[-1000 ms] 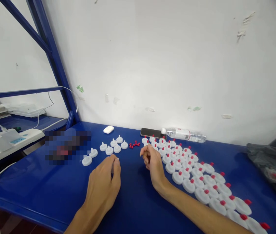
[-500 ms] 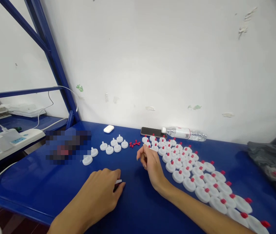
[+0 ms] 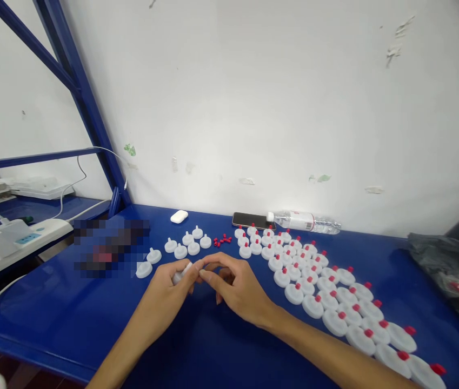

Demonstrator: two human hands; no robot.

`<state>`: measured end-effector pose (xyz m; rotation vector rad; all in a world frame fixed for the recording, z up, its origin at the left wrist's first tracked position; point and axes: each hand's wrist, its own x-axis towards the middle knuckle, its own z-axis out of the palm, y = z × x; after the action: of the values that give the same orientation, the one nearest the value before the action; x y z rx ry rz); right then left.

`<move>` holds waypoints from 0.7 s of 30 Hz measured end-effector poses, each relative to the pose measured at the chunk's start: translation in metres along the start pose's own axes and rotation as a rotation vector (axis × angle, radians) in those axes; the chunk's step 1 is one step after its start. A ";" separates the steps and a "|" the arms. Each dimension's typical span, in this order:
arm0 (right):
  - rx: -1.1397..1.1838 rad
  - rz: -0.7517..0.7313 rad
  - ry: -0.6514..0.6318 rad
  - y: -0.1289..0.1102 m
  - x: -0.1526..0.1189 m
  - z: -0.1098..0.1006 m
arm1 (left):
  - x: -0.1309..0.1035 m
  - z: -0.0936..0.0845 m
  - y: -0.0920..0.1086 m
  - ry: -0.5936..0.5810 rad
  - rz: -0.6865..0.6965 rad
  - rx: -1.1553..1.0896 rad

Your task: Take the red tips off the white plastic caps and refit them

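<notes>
My left hand (image 3: 168, 294) is closed around a white spouted cap (image 3: 178, 277), most of which the fingers cover. Against its fingertips, my right hand (image 3: 239, 286) pinches with thumb and forefinger; anything between them is hidden. Beyond the hands lies a small cluster of red tips (image 3: 221, 240). To their left stand several white spouted caps (image 3: 180, 250) with bare spouts. Many more white caps with red tips on their spouts (image 3: 294, 293) spread in slanting rows on the right.
A blue table (image 3: 71, 319) meets a white wall. Along the back are a white case (image 3: 179, 216), a phone (image 3: 249, 220) and a plastic bottle (image 3: 304, 221). A dark plastic bag (image 3: 448, 275) lies far right, a power strip (image 3: 26, 237) far left.
My right hand has come left and toward me from beside the red-tipped caps to meet my left hand. My left hand has risen slightly with the white cap.
</notes>
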<state>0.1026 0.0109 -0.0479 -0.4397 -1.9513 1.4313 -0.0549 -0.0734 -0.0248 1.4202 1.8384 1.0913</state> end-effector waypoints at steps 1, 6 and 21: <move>0.034 0.013 0.008 0.001 0.001 0.000 | 0.000 -0.001 0.000 -0.036 -0.026 -0.062; 0.148 0.095 0.054 0.006 0.004 -0.003 | 0.002 0.000 -0.002 -0.158 -0.135 -0.262; 0.198 0.152 0.117 0.009 0.008 -0.004 | 0.019 0.018 -0.017 -0.248 -0.357 -0.471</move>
<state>0.0990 0.0220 -0.0535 -0.5759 -1.6940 1.6385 -0.0542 -0.0525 -0.0481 0.8705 1.4598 1.0232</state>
